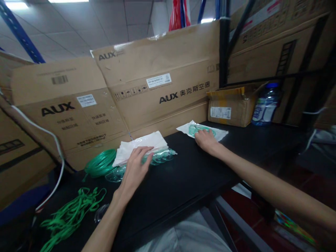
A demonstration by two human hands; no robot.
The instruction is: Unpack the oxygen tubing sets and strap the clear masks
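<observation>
My left hand [137, 165] lies with fingers stretched out on a row of clear plastic masks [160, 156] and the edge of a stack of white plastic bags [141, 144] on the black table [189, 175]. My right hand [206, 139] rests flat, fingers extended, on a bagged green mask [202, 130] farther back on the table. Neither hand is lifting anything.
A coil of green tubing [101, 163] and loose green straps [69, 215] lie at the left. Large AUX cardboard boxes [157, 87] stand behind the table. A small taped box [231, 105] and a water bottle [266, 105] sit at the back right. A white cable [56, 147] hangs left.
</observation>
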